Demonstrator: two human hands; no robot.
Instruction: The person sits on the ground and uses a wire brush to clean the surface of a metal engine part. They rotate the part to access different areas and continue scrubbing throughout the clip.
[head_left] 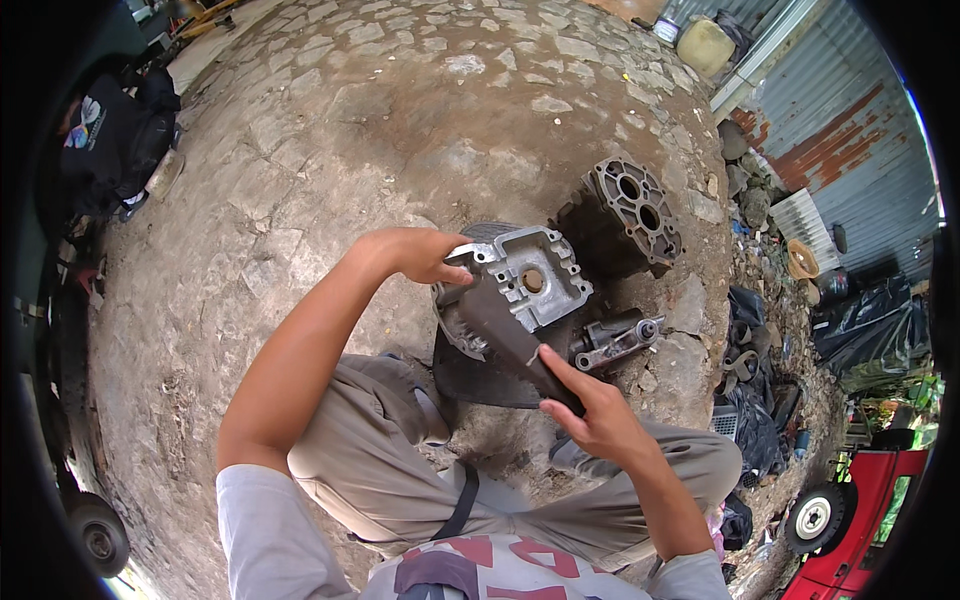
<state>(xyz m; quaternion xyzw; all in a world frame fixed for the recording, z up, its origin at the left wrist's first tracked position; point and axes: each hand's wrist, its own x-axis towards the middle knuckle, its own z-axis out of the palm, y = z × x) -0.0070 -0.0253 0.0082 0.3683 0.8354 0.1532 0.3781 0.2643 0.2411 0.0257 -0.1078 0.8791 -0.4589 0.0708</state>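
Note:
A silver cast-metal housing with a round bore and bolt holes rests in front of my knees on a dark rounded rubber-like piece. My left hand grips the housing's upper left edge, fingers curled over it. Across the housing's near side lies a dark brown flat strip, perhaps sandpaper; I cannot make out its kind. My right hand holds the strip's lower right end, the forefinger stretched along it. Right of the housing lies a smaller metal part with a shaft. Behind it stands a dark gearbox casing.
Uneven stone paving surrounds me. At the right are rubble, black plastic bags and a rusty corrugated metal wall. A red vehicle stands at the lower right. A person in dark clothing is at the far left, above a tyre.

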